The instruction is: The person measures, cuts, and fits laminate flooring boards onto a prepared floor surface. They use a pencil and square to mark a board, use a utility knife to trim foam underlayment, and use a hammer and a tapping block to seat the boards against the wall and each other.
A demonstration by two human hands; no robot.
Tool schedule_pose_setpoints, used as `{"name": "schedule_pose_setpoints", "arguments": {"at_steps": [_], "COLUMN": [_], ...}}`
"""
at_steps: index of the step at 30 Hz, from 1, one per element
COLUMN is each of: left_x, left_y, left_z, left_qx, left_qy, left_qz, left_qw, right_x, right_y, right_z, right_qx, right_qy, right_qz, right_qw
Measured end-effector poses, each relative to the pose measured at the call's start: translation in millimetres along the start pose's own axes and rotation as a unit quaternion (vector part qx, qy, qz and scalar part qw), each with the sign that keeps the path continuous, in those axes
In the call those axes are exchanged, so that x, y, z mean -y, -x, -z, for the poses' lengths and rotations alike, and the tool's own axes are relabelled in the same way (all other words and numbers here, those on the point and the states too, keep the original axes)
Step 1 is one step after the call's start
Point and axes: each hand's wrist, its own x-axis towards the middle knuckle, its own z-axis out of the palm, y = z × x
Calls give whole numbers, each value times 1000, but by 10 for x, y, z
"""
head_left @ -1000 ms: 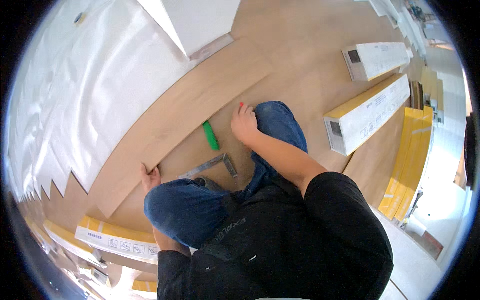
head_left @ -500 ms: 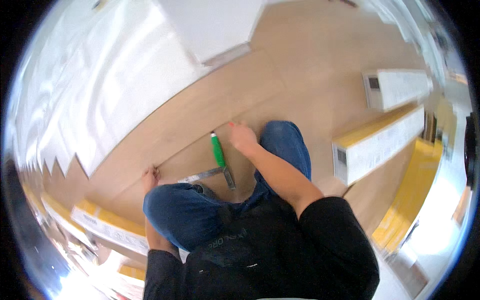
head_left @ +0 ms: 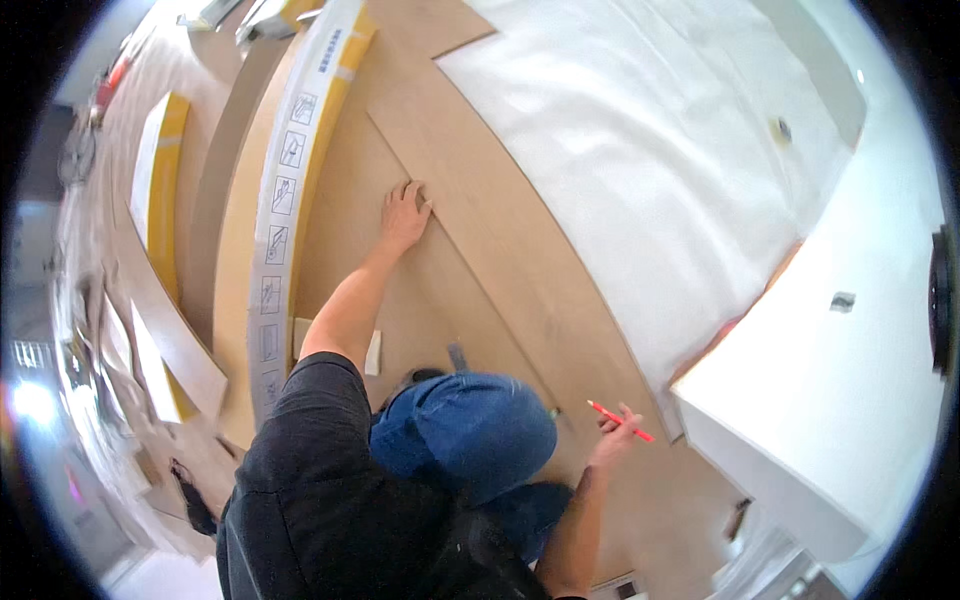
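Observation:
My left hand (head_left: pixel 404 216) lies on the wood-look floor planks, its fingers spread at a long seam. Along that seam runs a light-brown plank (head_left: pixel 520 255), whose far side borders a white sheet. Off to the right, my right hand (head_left: pixel 617 438) grips a red pencil (head_left: pixel 600 408) just over or on the planks, near the white block's corner; I cannot tell whether it touches. Beside my knee a grey metal blade (head_left: pixel 457 356) shows partly, the rest hidden by my leg. A short pale strip (head_left: pixel 373 353) lies near my left forearm.
A long white-and-yellow carton (head_left: pixel 285 205) with printed pictures stands on my left, with another yellow-sided carton (head_left: pixel 165 190) beyond it. White sheeting (head_left: pixel 650 130) covers the floor ahead. A large white block (head_left: pixel 800 440) stands at the right.
The view has swung to the right. My left arm now reaches forward along the seam, and my right hand is farther right with the red pencil in plain sight. The green-handled tool is mostly hidden.

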Motion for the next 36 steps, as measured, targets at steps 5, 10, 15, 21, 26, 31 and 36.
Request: {"name": "schedule_pose_setpoints", "arguments": {"at_steps": [5, 10, 15, 21, 26, 31, 36], "left_x": [47, 528, 437, 513, 550, 602, 624], "left_y": [-602, -1292, -1476, -1506, -1545, -1595, -1641], "left_z": [29, 96, 161, 210, 239, 252, 229], "left_qx": [-6, -57, -42, 7, 35, 72, 98], "left_qy": [-56, -108, -99, -91, -76, -68, -74], "left_qz": [20, 39, 35, 39, 34, 50, 57], "left_qw": [998, 992, 994, 995, 996, 994, 991], "right_x": [398, 378, 384, 353, 376, 374, 360], "right_y": [-507, -1246, -1375, -1545, -1588, -1600, -1668], "right_z": [-1237, -2876, -4003, -4323, -4441, -4481, -4472], "right_qx": [123, 176, 200, 218, 233, 236, 241], "right_qy": [368, 489, 518, 516, 518, 533, 536], "right_qz": [334, 502, 504, 509, 524, 507, 502], "right_qw": [859, 691, 662, 654, 634, 635, 634]}}
